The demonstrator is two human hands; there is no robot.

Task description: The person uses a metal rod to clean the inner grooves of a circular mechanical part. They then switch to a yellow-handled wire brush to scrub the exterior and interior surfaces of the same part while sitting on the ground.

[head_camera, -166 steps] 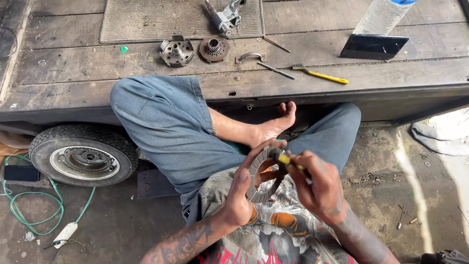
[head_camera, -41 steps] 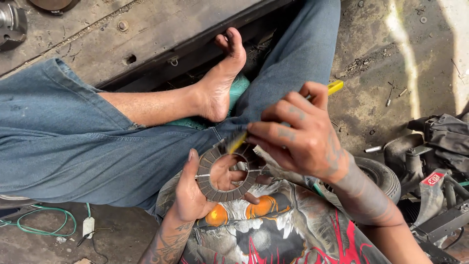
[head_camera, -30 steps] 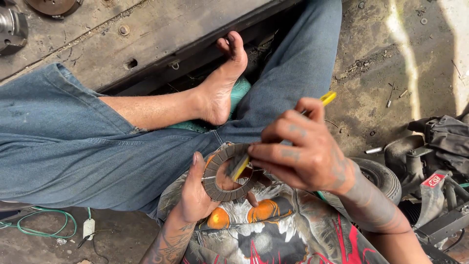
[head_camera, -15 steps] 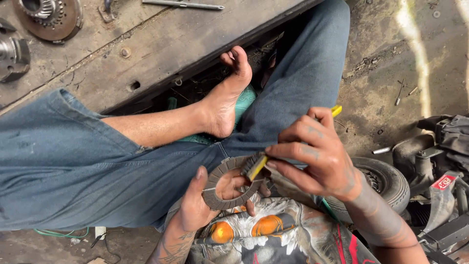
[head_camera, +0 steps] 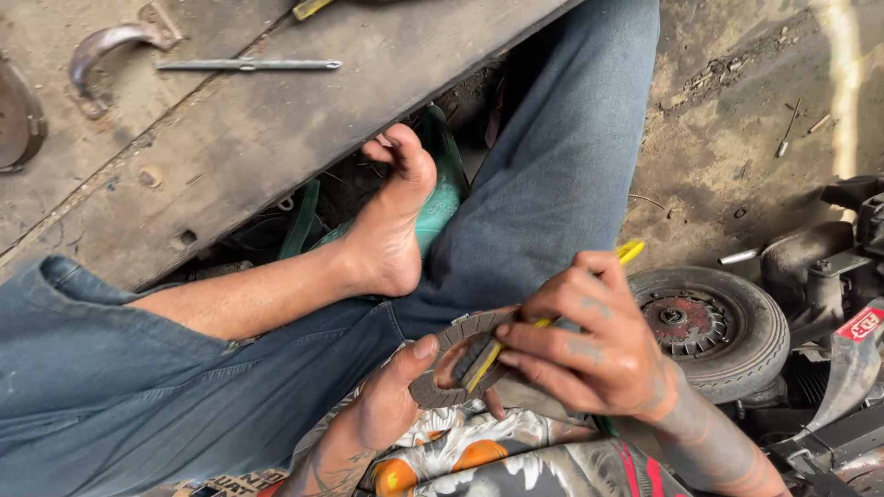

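Note:
My left hand (head_camera: pixel 382 414) grips a round grey friction disc (head_camera: pixel 448 368) by its lower edge, holding it over my lap. My right hand (head_camera: pixel 589 345) holds a yellow-handled tool (head_camera: pixel 552 317) whose tip pokes through the disc's centre hole; the yellow end sticks out past my fingers toward the upper right. My crossed legs in blue jeans (head_camera: pixel 552 175) and a bare foot (head_camera: pixel 391 230) lie just beyond the disc.
A low wooden platform (head_camera: pixel 276 129) spans the top left, carrying a metal rod (head_camera: pixel 249 64) and a curved metal bracket (head_camera: pixel 115 46). A small wheel with tyre (head_camera: pixel 714 327) lies on the dirt floor at right, beside dark machine parts (head_camera: pixel 829 267).
The view has tilted and shifted, showing more of the platform. Both hands stay on the disc while the yellow tool works inside it, the disc turning more edge-on.

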